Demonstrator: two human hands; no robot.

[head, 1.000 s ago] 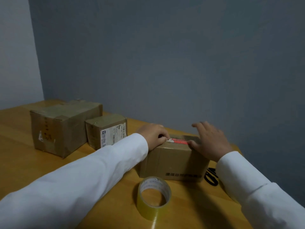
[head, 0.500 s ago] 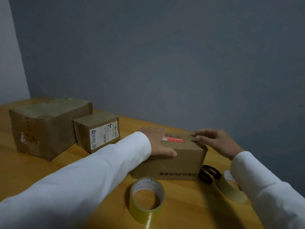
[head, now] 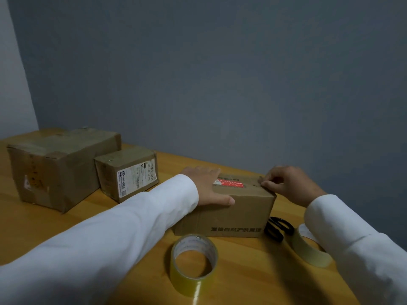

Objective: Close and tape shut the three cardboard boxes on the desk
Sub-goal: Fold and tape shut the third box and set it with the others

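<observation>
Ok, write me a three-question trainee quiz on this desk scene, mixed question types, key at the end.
1. True or false: the left hand lies flat on the near box.
2. Which sits right of that box? A) scissors B) a stapler C) a mug
3. Fill in: the right hand pinches at the box's top ____ edge.

Key: 1 true; 2 A; 3 right.

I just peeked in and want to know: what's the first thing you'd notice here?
Two hands in white sleeves work on a small cardboard box with a red label: the left hand presses its top, the right hand pinches at its right edge. A yellowish tape roll stands nearest on the wooden desk.
</observation>
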